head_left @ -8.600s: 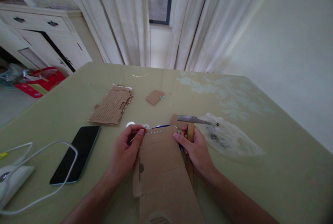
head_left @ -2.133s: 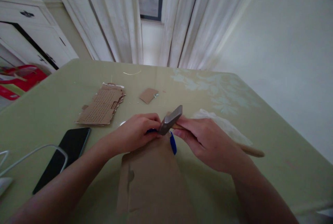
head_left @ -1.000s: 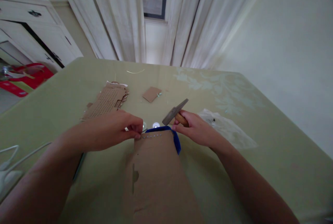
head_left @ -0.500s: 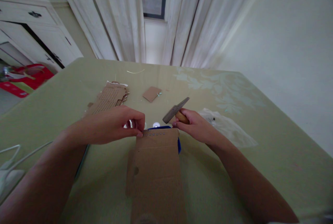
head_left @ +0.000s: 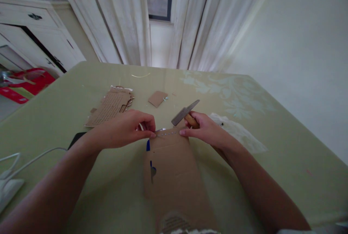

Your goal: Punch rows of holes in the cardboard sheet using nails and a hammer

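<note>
A long strip of cardboard [head_left: 176, 168] lies in front of me, with a row of small metal studs along its far edge. My left hand [head_left: 136, 127] pinches the far left corner of this cardboard between thumb and fingers. In my right hand [head_left: 201, 127] is a hammer [head_left: 185, 113], its wooden handle wrapped by the fingers and its metal head pointing up and away. My right thumb rests at the cardboard's far right corner. Something blue [head_left: 148, 145] shows under the cardboard's left side, mostly hidden.
A cardboard piece full of holes [head_left: 110, 105] lies beyond my left hand, a small cardboard square [head_left: 157, 98] near the middle. Right of my right hand is a clear plastic bag [head_left: 239, 134]. A white cable [head_left: 35, 159] and a dark flat object [head_left: 75, 140] are at left.
The cardboard strip has shifted right and slightly away, its near end swinging right. Both hands moved with it, and the right thumb now touches its corner. More of the dark object at left shows.
</note>
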Demonstrator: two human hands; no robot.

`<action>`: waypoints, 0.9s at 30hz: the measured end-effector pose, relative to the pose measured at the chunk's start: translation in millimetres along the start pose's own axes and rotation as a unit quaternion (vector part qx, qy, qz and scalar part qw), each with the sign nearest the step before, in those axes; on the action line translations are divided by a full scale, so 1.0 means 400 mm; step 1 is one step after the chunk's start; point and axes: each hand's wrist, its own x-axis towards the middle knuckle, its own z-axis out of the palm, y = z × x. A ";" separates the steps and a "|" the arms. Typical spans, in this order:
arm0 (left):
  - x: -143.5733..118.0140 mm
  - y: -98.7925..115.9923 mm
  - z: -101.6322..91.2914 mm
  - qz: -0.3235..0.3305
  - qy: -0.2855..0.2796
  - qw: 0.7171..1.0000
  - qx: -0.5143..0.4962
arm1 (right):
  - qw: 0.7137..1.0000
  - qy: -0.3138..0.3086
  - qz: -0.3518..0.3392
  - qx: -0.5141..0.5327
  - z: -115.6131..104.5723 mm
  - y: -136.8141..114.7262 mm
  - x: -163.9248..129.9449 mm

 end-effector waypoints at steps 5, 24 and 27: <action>0.005 -0.013 0.005 0.001 0.004 0.999 0.034 | 0.994 0.004 -0.009 -0.106 0.007 0.004 0.009; 0.067 0.048 0.127 0.085 0.133 0.983 -0.096 | 0.997 -0.028 -0.047 -0.062 0.011 0.026 0.015; 0.066 0.047 0.127 0.085 0.129 0.985 -0.076 | 0.996 -0.031 -0.052 -0.061 0.011 0.024 0.014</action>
